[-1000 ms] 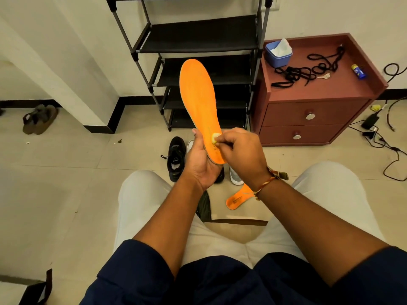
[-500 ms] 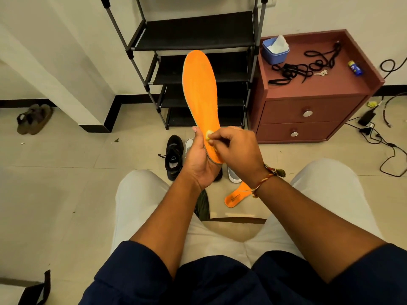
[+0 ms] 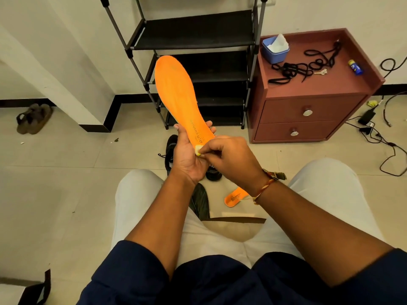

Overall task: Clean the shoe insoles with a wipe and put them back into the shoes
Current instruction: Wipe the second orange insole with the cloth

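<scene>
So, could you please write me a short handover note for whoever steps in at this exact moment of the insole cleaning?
Left hand: grips the lower, heel part of the orange insole, toe end pointing up.
Right hand: pinches a small wadded wipe against that insole near the heel.
Second insole: on the floor by the right wrist, partly hidden.
Black shoes: on the floor behind the hands.
Tub of wipes: on the red cabinet.
Done: both insoles are out of the shoes.
Left: finish wiping this one. I cannot tell whether the second is clean. Then put both back into the shoes.
</scene>
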